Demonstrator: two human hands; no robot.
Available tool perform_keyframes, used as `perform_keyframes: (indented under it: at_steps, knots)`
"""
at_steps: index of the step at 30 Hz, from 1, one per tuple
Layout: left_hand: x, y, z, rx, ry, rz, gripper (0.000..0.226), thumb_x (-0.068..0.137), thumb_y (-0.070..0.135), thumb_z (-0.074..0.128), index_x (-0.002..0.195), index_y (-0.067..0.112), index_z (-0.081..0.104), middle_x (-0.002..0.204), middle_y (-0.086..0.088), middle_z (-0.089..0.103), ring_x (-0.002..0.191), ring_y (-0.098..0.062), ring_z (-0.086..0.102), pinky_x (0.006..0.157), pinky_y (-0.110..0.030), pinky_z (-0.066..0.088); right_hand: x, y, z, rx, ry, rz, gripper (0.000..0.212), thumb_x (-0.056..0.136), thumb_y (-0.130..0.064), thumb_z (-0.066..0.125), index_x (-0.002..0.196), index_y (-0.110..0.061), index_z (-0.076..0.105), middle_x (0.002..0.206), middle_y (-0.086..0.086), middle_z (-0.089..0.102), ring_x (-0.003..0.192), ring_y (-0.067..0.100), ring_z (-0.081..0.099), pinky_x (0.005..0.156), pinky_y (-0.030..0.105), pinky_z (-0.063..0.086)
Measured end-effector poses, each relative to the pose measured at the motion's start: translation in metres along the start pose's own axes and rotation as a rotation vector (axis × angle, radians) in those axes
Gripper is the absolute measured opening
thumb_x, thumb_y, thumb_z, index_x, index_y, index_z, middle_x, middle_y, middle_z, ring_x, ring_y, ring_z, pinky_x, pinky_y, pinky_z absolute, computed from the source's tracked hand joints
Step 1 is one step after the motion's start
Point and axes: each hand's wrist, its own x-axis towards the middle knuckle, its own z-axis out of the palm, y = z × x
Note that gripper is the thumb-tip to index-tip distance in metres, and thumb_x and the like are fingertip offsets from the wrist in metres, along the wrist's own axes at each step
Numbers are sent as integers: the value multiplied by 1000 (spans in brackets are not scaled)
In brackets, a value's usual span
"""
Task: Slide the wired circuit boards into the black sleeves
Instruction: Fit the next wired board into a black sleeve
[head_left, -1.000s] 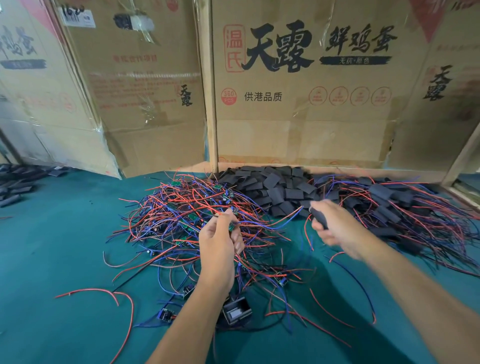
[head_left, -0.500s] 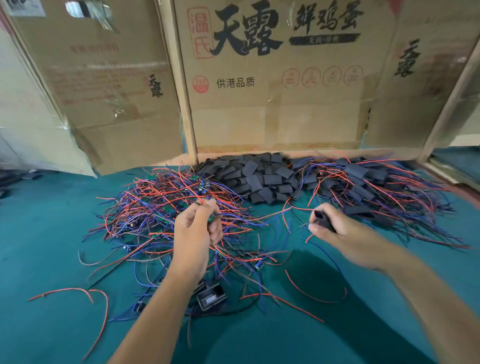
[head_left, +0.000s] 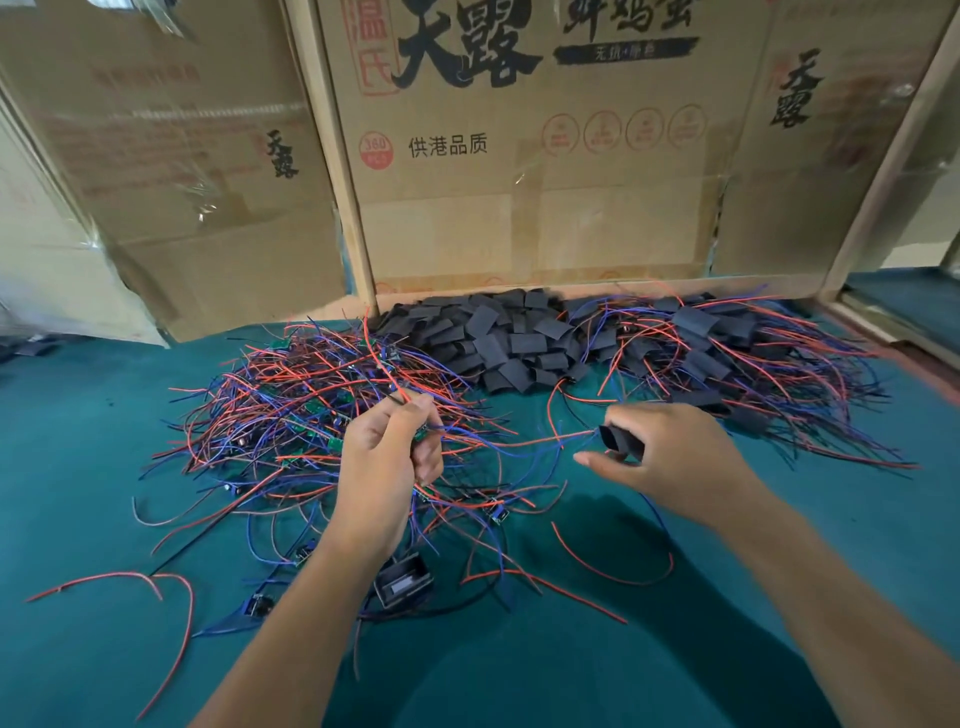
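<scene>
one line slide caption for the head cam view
Left hand grips a red-and-blue wired green circuit board while the right hand holds an open black sleeve.

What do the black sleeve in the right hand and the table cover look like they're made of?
The black sleeve, pinched in the right hand, looks like thin matte plastic or rubber tubing, probably heat-shrink: it lies flattened and bends softly. The table cover looks like teal felt or similar cloth: dull and without shine.

On the table, the wired boards lie at ten o'clock, empty sleeves at twelve, sleeved boards at two.
</scene>
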Motion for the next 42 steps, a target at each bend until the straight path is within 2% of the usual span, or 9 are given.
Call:
perform_keyframes:
  at_steps: [10, 14, 18, 22, 27, 33, 37, 39, 42]
  knots:
    - [-3, 3, 4, 40, -20, -34, 36, 104, 11, 44, 69, 10, 52, 51, -1, 30, 43, -15, 28, 46, -26, 25, 2, -3, 0, -122, 141, -107, 37, 78, -22, 80, 61, -14, 48, 56, -4, 41, 50, 22, 40, 46, 27, 24]
    - [-4, 2, 4, 38, -25, -39, 33, 103, 11, 44, 71, 8, 51, 52, -2, 30, 43, -15, 27, 46, -26, 24, 2, -5, 3, -121, 131, -132, 38, 71, -16, 85, 60, -13, 48, 54, 1, 46, 49, 24, 44, 47, 27, 25]
    - [-3, 1, 4, 59, -25, -37, 33, 104, 13, 45, 72, 6, 51, 52, -3, 30, 43, -16, 27, 46, -27, 25, 4, -8, 4, -122, 141, -149, 42, 72, -19, 86, 60, -17, 46, 53, -1, 43, 50, 18, 35, 41, 29, 30]
    - [-2, -1, 3, 59, -31, -38, 36, 103, 14, 48, 68, 12, 57, 52, -2, 33, 43, -16, 29, 44, -26, 30, 3, -14, 6, -167, 102, -149, 42, 70, -18, 85, 59, -19, 44, 53, -4, 41, 48, 19, 35, 41, 24, 23]
    - [-2, -5, 6, 68, -27, -64, 36, 102, 17, 53, 66, 15, 60, 52, -3, 36, 44, -19, 30, 44, -27, 34, 3, -25, 6, -200, 68, -128, 49, 71, -26, 85, 62, -24, 37, 58, -10, 29, 52, 14, 27, 46, 14, 9]
    - [-2, -2, 4, 55, 1, -82, 33, 102, 16, 52, 70, 11, 57, 52, -2, 35, 44, -18, 30, 43, -26, 33, 1, -14, 2, -103, 67, -31, 43, 82, -36, 72, 66, -25, 34, 58, -5, 46, 52, 22, 46, 46, 28, 23]
    - [-2, 0, 4, 66, 16, -76, 30, 102, 15, 51, 74, 6, 54, 52, -2, 35, 44, -17, 30, 43, -26, 33, -1, -7, -2, 86, -61, 101, 49, 82, -74, 48, 68, -29, 32, 57, -4, 40, 55, 13, 39, 51, 29, 28]
    - [-1, 2, 3, 53, 23, -73, 32, 102, 16, 51, 72, 6, 55, 51, -1, 35, 44, -17, 31, 43, -25, 33, -3, 0, -1, 230, -89, 151, 49, 83, -77, 35, 76, -29, 40, 58, -6, 43, 54, 11, 40, 52, 30, 29]
    - [0, 3, 1, 5, 32, -76, 38, 102, 16, 51, 65, 14, 58, 52, -1, 33, 43, -16, 30, 42, -24, 33, -4, 13, -1, 376, -121, 200, 48, 88, -73, 33, 85, -27, 44, 59, -9, 41, 54, 8, 35, 56, 32, 31]
